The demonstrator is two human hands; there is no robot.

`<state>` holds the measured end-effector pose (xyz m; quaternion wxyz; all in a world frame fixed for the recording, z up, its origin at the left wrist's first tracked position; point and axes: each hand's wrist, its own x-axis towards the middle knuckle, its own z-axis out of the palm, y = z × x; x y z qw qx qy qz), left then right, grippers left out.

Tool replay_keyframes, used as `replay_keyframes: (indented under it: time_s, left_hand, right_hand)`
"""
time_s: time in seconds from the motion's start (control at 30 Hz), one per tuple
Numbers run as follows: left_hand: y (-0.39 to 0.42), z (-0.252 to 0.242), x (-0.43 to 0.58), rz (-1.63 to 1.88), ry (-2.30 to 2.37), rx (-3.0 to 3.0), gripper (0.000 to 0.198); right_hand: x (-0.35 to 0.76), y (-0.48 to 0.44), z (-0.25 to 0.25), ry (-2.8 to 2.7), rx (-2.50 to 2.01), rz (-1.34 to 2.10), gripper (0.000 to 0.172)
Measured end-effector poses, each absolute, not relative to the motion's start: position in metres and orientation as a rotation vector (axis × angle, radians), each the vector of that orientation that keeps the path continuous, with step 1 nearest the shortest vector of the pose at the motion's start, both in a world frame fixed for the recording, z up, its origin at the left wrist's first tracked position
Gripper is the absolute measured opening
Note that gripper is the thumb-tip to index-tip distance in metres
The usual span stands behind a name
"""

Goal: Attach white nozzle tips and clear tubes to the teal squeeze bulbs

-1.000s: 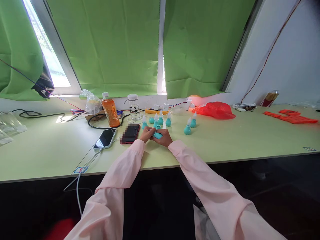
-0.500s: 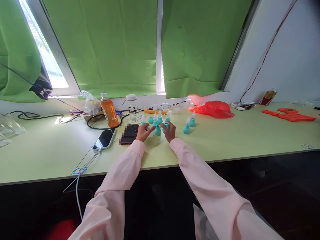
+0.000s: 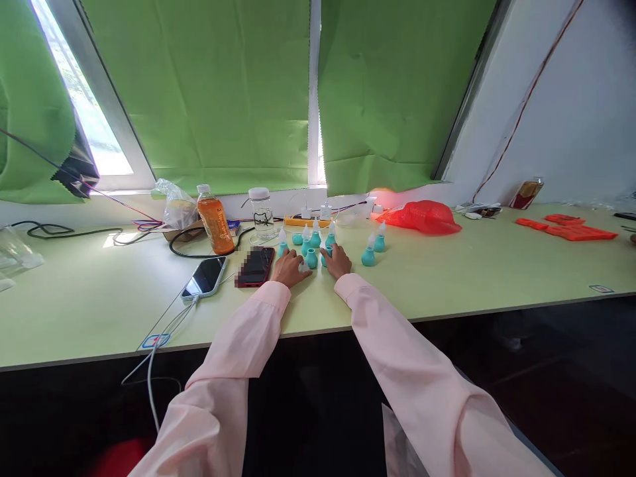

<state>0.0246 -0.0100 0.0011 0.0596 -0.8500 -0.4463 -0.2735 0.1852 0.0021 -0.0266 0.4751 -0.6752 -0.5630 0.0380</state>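
My right hand (image 3: 338, 261) is closed around a small teal squeeze bulb (image 3: 326, 254) with no tip on it, low over the table. My left hand (image 3: 289, 267) is down near the tabletop with its fingers bent over a small clear tip (image 3: 304, 267), which they partly hide. Between the hands an open-topped teal bulb (image 3: 311, 258) stands upright. Behind them several teal bulbs with clear pointed tips stand, such as a tipped bulb (image 3: 317, 236). Two more tipped bulbs, a nearer one (image 3: 368, 254) and a farther one (image 3: 380, 240), stand to the right.
Left of my hands lie a dark red-edged phone (image 3: 255, 266) and a charging phone (image 3: 204, 278) with white cables. An orange drink bottle (image 3: 215, 222) and a clear lidded bottle (image 3: 262, 215) stand behind. A red plastic bag (image 3: 421, 218) and orange pieces (image 3: 571, 230) lie to the right.
My left hand has lowered towards the tabletop with the clear tip, its back turned more upward. My right hand stays at its bulb, slightly lower. The view has shifted a little.
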Motion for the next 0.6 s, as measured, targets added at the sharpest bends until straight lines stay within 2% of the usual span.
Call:
replay_keyframes:
  time_s: [0.33,0.6]
  left_hand:
    - [-0.004,-0.003,0.024,-0.706,-1.323,-2.565,0.038]
    - [-0.005,-0.001,0.023,-0.734,-1.302,-2.569,0.046]
  right_hand:
    - [0.179,-0.003,-0.021,-1.386,-1.670,-0.012,0.031]
    - [0.191,-0.031,0.015,-1.173,-1.612,-0.284,0.036]
